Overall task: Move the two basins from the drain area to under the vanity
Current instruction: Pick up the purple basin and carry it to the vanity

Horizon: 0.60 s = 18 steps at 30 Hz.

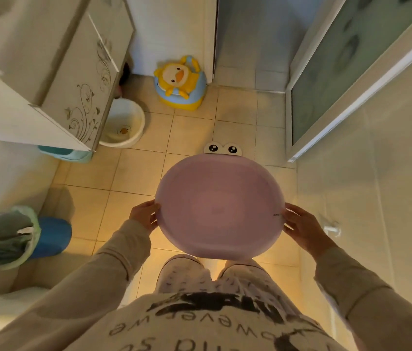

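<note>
I hold a round pink basin with cartoon eyes on its far rim, level in front of my body above the tiled floor. My left hand grips its left rim and my right hand grips its right rim. A white basin with a small duck print inside sits on the floor, partly tucked beneath the vanity cabinet at the left. Part of a teal basin shows below the cabinet's near corner.
A yellow duck potty stands on the floor by the far wall. A blue bin with a green liner sits at the left. A frosted glass shower door runs along the right. Tiled floor lies between vanity and door.
</note>
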Tool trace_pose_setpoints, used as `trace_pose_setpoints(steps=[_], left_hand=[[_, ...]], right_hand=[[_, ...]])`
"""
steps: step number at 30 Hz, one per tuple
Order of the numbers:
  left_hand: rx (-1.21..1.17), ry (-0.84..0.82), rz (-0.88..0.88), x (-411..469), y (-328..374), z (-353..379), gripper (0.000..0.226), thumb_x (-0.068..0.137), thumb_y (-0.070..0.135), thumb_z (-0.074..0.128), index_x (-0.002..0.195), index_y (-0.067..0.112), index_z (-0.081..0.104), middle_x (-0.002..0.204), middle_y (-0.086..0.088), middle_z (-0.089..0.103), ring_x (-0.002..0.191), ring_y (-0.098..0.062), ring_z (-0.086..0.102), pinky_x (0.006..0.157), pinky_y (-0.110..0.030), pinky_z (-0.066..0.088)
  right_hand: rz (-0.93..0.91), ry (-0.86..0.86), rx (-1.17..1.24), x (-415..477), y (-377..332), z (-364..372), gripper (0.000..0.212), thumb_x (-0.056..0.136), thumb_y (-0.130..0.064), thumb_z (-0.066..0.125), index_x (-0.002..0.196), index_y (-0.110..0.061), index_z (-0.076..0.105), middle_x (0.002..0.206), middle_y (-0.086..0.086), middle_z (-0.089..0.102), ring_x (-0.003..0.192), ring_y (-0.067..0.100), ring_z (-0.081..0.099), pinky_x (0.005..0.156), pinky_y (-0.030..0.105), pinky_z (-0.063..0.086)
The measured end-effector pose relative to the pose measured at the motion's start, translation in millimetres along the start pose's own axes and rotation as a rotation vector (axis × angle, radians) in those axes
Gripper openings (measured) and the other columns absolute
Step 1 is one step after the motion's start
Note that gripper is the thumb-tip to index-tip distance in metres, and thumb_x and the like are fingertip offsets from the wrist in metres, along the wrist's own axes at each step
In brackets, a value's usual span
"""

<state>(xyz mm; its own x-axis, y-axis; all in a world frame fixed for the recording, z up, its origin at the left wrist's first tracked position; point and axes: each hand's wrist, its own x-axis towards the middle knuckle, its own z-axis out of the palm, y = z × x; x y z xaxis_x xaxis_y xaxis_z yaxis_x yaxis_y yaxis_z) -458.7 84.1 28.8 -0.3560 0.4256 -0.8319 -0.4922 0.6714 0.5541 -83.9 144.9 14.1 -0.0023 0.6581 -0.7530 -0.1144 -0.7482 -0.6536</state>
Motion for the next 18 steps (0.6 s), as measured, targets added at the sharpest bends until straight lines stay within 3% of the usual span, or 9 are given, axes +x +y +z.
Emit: trace_pose_setpoints(steps=[3, 6, 9, 13, 18], left_hand=[[-0.043, 0.019, -0.008, 18.6, 20.8, 28.7, 0.039, 0.089, -0.002, 0.050, 0.127, -0.006, 0.050, 0.103, -0.016, 0.063, 0.091, -0.033, 0.059, 0.085, -0.043, 0.049], [-0.118, 0.058, -0.038, 31.0, 37.7, 56.8, 0.037, 0.087, -0.003, 0.053, 0.124, -0.009, 0.051, 0.078, -0.011, 0.065, 0.073, -0.025, 0.057, 0.068, -0.037, 0.049], [-0.162, 0.073, -0.041, 38.8, 56.1, 81.2, 0.033, 0.087, -0.003, 0.055, 0.119, -0.008, 0.054, 0.056, -0.003, 0.071, 0.070, -0.022, 0.056, 0.061, -0.034, 0.046], [-0.236, 0.130, -0.053, 47.8, 80.6, 108.0, 0.038, 0.087, -0.001, 0.056, 0.124, -0.007, 0.053, 0.080, -0.009, 0.061, 0.072, -0.021, 0.056, 0.064, -0.033, 0.047], [-0.289, 0.185, -0.073, 70.5, 109.7, 129.0, 0.036, 0.087, 0.000, 0.057, 0.123, -0.005, 0.054, 0.082, -0.008, 0.061, 0.072, -0.021, 0.057, 0.065, -0.034, 0.049]], right_hand=[[-0.003, -0.041, -0.061, 41.8, -44.9, 2.8, 0.025, 0.088, -0.003, 0.056, 0.107, -0.016, 0.065, 0.102, 0.009, 0.071, 0.100, 0.028, 0.065, 0.085, 0.038, 0.052], [-0.006, -0.093, -0.138, 77.2, -95.9, 6.4, 0.026, 0.088, -0.004, 0.057, 0.109, -0.016, 0.066, 0.095, 0.005, 0.074, 0.098, 0.027, 0.066, 0.081, 0.036, 0.053], [-0.020, -0.168, -0.231, 111.1, -146.6, 12.3, 0.025, 0.089, -0.008, 0.057, 0.111, -0.016, 0.064, 0.106, 0.009, 0.071, 0.104, 0.029, 0.065, 0.089, 0.038, 0.052], [-0.052, -0.250, -0.365, 152.5, -206.9, 28.1, 0.028, 0.092, -0.011, 0.054, 0.120, -0.013, 0.060, 0.116, 0.014, 0.066, 0.110, 0.032, 0.062, 0.091, 0.038, 0.053], [-0.022, -0.307, -0.400, 201.2, -260.4, 60.2, 0.018, 0.089, -0.012, 0.059, 0.100, -0.024, 0.067, 0.106, 0.009, 0.070, 0.100, 0.027, 0.065, 0.077, 0.033, 0.054]])
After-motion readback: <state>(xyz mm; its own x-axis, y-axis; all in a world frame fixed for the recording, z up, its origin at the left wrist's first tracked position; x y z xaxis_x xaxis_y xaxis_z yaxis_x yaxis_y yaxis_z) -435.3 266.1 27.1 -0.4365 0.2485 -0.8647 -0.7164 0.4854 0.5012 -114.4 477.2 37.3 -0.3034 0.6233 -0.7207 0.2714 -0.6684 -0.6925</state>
